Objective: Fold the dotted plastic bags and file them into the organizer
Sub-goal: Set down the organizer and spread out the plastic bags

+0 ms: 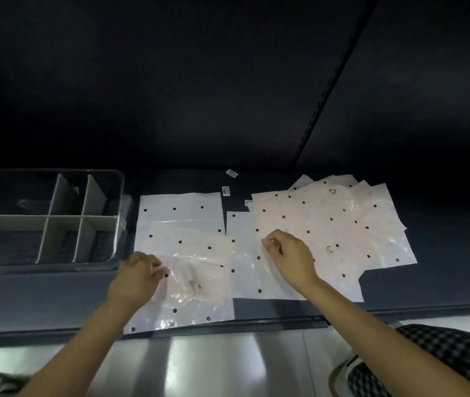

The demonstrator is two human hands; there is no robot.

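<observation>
Several translucent dotted plastic bags lie on the dark shelf. A partly folded bag lies on top of a flat bag in the middle. My left hand pinches the folded bag's left edge. My right hand pinches the left corner of the top bag of a fanned pile at the right, which lies over another flat bag. The clear organizer with grey dividers stands at the left.
Small white labels lie on the shelf behind the bags. A slotted upright rail runs up the dark back wall. The shelf's front edge runs below the bags, with a shiny floor beneath. Checked fabric shows at bottom right.
</observation>
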